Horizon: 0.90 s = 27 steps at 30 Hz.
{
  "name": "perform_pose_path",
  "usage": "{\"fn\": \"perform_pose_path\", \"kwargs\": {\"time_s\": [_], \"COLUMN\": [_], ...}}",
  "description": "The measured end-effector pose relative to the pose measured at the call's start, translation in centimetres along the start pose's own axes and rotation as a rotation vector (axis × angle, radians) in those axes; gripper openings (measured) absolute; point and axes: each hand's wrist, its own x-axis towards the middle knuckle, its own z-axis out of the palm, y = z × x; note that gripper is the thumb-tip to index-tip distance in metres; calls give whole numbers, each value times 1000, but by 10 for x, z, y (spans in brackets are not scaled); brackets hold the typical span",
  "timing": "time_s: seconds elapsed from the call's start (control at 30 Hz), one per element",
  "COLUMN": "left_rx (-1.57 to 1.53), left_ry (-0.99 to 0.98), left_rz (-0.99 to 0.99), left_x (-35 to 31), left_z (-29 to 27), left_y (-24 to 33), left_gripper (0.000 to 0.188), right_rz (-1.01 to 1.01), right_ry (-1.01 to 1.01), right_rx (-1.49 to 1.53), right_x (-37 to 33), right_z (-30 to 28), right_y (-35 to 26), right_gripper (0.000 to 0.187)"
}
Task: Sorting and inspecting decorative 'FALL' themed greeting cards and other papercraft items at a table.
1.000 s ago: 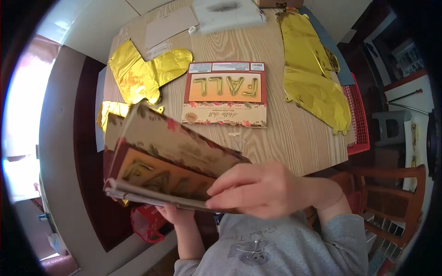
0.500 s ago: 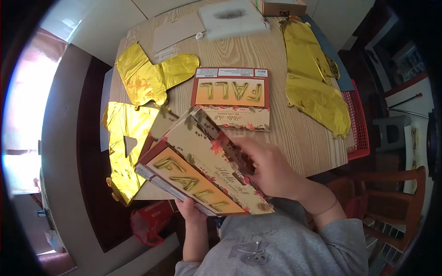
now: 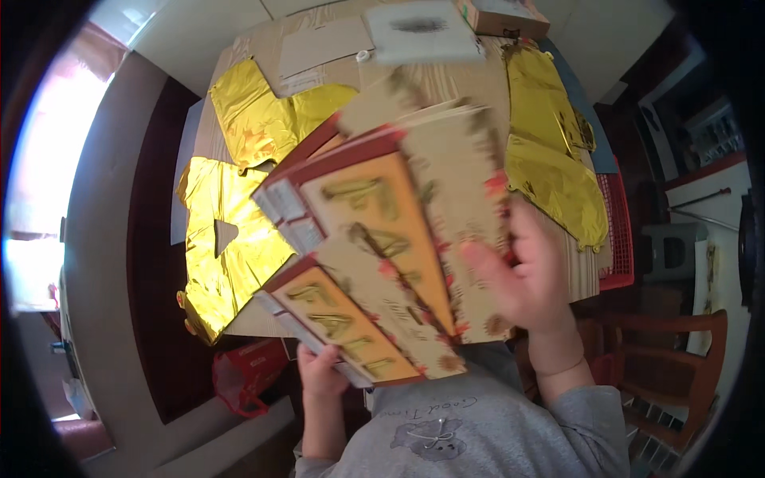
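- Probably best done with a light, steady hold by the left hand [image 3: 321, 373], thumb flat, so the front card [image 3: 351, 319] stays uncreased
- For the right hand [image 3: 532, 283], small wrist turns should spread the rear cards [image 3: 382, 223] evenly; support from behind likely stops slipping
- Corners safest clear of the gold foil balloon [image 3: 249, 248], at 11 o'clock from the left hand
- Left grips the front card by its lower-left edge, thumb on the face; the card runs from it toward 1 o'clock
- Right part-curled at the rear cards' right side, thumb over the cream band; blurred, cannot tell whether it pinches
- Rear cards tilted, toward 10 o'clock from the right hand, overlapped by the front card
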Motion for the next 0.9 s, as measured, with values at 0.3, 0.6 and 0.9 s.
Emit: {"fn": "perform_pose_path", "kwargs": {"time_s": [0.3, 0.6, 0.9], "left_rx": [568, 1604, 26], "left_ry": [372, 498, -48], "left_rz": [220, 660, 106], "left_x": [30, 37, 41], "left_z": [-73, -48, 33], "left_y": [93, 73, 27], "left_gripper": [44, 60, 53], "right_rz": [75, 212, 103], "right_ry": [78, -59, -142], "right_rx": [305, 573, 209], "right_x": [-2, -14, -16], "right_z": [-15, 10, 37], "right_y": [29, 74, 73], "right_gripper": [31, 36, 41]}}
